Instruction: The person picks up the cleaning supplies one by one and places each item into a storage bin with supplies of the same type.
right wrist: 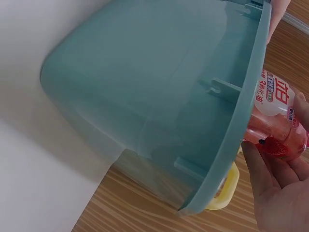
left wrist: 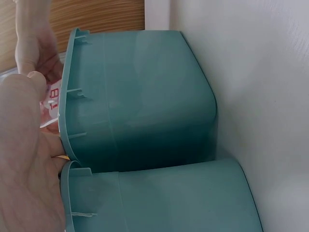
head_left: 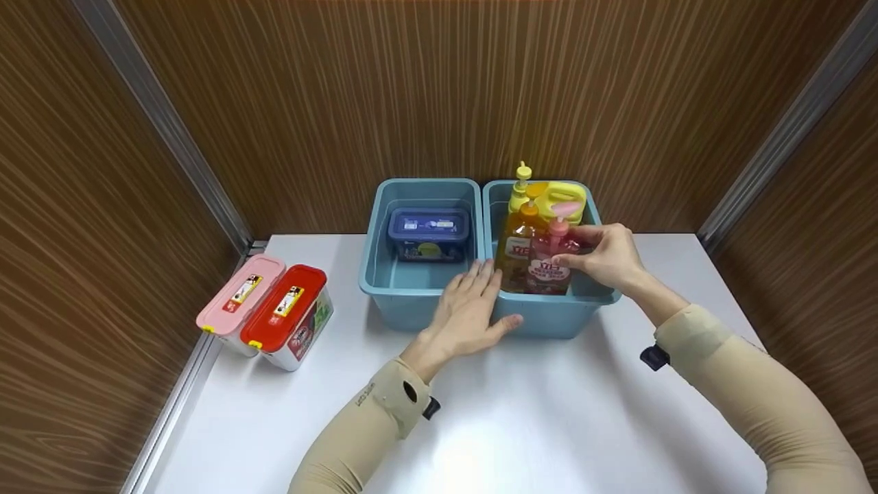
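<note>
In the head view my right hand (head_left: 608,257) grips a pink pump bottle (head_left: 549,267) by its side, thumb in front and fingers behind. The bottle stands upright inside the right blue bin (head_left: 549,319), at its front. An amber pump bottle (head_left: 514,250) is directly to its left, and a yellow jug (head_left: 566,195) and a yellow pump bottle (head_left: 519,192) are behind. My left hand (head_left: 466,312) lies flat with straight fingers over the front rims where the two bins meet. The right wrist view shows fingers and thumb around the pink bottle (right wrist: 273,118).
The left blue bin (head_left: 401,309) holds a dark blue lidded box (head_left: 430,237). Left of the bins, a red-lidded tub (head_left: 288,315) and a pink-lidded tub (head_left: 240,295) stand side by side on the white table (head_left: 549,412). Wood-patterned panels (head_left: 425,89) enclose the back and sides.
</note>
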The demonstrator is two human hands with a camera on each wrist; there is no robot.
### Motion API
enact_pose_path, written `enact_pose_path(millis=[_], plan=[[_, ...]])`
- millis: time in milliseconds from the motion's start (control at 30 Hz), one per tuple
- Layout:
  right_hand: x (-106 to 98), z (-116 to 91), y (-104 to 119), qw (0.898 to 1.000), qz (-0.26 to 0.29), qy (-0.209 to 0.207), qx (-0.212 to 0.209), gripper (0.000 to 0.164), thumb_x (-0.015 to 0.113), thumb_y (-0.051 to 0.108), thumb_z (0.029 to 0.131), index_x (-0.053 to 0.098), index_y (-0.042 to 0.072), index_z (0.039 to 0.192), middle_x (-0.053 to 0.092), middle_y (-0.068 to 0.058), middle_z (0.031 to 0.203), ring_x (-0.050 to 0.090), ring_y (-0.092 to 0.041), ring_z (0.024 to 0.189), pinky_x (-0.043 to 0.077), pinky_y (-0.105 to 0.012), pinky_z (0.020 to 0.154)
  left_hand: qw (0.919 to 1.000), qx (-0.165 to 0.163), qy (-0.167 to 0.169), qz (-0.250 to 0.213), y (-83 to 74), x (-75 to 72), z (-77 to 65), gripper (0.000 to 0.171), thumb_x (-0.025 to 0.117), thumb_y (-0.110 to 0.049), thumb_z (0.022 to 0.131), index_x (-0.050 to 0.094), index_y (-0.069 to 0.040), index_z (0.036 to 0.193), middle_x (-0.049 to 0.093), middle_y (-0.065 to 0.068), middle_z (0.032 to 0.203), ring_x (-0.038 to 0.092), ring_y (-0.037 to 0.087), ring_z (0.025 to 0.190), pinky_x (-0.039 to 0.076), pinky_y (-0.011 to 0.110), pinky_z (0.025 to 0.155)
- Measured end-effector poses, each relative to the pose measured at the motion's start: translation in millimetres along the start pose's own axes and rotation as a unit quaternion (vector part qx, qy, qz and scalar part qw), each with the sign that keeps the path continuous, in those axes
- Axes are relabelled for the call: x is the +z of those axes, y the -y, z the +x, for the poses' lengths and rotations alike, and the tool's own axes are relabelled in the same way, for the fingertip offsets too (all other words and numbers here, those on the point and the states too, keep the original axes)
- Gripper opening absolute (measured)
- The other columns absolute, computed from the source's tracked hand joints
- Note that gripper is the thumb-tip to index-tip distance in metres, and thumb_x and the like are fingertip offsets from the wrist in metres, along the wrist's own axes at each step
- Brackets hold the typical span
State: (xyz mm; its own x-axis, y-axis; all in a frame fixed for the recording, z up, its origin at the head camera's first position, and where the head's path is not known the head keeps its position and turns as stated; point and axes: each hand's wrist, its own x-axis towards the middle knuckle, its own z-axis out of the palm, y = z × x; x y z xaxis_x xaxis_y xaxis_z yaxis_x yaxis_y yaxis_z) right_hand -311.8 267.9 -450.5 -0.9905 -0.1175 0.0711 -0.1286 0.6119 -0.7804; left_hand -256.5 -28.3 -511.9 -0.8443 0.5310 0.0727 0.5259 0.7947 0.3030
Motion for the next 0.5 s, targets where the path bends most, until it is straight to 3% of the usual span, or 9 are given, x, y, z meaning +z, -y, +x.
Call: enact_pose_path(millis=[233, 500], plan=[[4.0, 1.3, -5.4, 1.000, -0.001, 0.009, 0.007, 0.065, 0.096, 0.032, 0.092, 0.074, 0.008, 0.148, 0.081, -0.019, 0.139, 0.082, -0.037, 0.121, 0.066, -0.022, 0.090, 1.0000, 0.003, 0.000, -0.004, 0.1, 0.6, 0.1, 0.093, 0.044, -0.071, 0.113, 0.025, -0.008, 0.179, 0.012, 0.015, 0.191, 0.009, 0.033, 0.180, 0.018, 0.056, 0.145], [9.7, 2.7, -8.7, 1.000, -0.017, 0.007, -0.012, 0.059, 0.096, 0.022, 0.092, 0.076, 0.005, 0.145, 0.082, -0.020, 0.134, 0.083, -0.038, 0.119, 0.065, -0.016, 0.086, 0.9999, 0.003, 0.000, 0.014, 0.1, -0.3, -0.9, 0.096, 0.037, -0.076, 0.112, 0.023, -0.008, 0.180, 0.013, 0.014, 0.191, 0.011, 0.032, 0.180, 0.020, 0.055, 0.145]])
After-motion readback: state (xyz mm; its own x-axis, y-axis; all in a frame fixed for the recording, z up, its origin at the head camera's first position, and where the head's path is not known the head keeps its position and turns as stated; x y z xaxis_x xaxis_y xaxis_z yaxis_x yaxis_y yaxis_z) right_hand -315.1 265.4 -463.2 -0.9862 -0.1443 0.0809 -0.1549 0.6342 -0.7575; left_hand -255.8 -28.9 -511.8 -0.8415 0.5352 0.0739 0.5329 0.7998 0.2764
